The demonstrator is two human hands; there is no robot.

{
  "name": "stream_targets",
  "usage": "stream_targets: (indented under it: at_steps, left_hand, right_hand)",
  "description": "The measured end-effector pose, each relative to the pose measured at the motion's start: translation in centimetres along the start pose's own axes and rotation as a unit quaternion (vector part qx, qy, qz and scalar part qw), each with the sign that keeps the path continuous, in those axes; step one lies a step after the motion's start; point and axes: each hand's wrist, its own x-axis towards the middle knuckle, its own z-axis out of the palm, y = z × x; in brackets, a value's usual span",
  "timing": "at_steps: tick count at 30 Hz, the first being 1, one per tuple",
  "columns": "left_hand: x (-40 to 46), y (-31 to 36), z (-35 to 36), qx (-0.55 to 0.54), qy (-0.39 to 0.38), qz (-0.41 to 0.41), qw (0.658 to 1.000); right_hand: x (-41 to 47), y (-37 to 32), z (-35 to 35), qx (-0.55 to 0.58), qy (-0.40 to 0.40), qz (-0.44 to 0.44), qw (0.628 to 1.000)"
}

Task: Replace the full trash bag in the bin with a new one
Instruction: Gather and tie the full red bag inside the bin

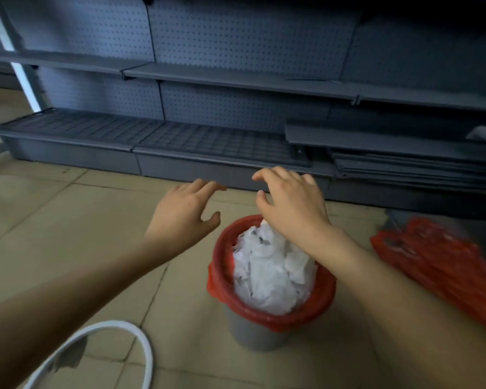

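A small grey bin (pixel 253 336) stands on the tiled floor, lined with a red trash bag (pixel 267 314) folded over its rim. Crumpled white paper (pixel 270 276) is heaped inside, above the rim. My left hand (pixel 185 209) hovers to the left of the bin and above it, fingers spread, holding nothing. Over the bin's far edge my right hand (pixel 289 203) is open with curled fingers, and its wrist covers part of the paper. A stack of red plastic bags (pixel 438 262) lies on the floor to the right, blurred.
Grey metal shelving (pixel 208 77) with pegboard backs runs along the far side. Its low base shelf (pixel 141 138) is close behind the bin, and loose shelf boards (pixel 404 158) are stacked at the right. A white ring (pixel 141 343) lies on the floor at the lower left.
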Motion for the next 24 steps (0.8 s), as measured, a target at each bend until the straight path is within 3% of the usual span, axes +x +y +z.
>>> stream_targets:
  at_steps: [4,9,14,18,24]
  left_hand:
    - [2.1,3.4,2.4,-0.032,0.01,0.032,0.999]
    - [2.1,3.0,6.2,-0.112,-0.009,-0.028,0.993]
    - [-0.6,0.3,9.6,-0.075,-0.097,-0.073,0.99]
    - [-2.5,-1.0,10.6,-0.076,-0.105,-0.077,0.989]
    - [-3.3,-1.6,11.2,-0.101,-0.077,-0.099,0.987]
  right_hand:
    - [-1.1,4.1,-0.7,-0.025,-0.01,0.043,0.999]
    - [-3.0,10.0,0.4,-0.073,-0.069,0.108,0.989]
    - [-7.2,13.6,3.3,-0.143,-0.161,0.143,0.966]
    - [-9.9,14.3,5.4,-0.152,-0.217,0.144,0.954]
    - [-10.0,14.3,7.2,-0.146,-0.2,0.127,0.961]
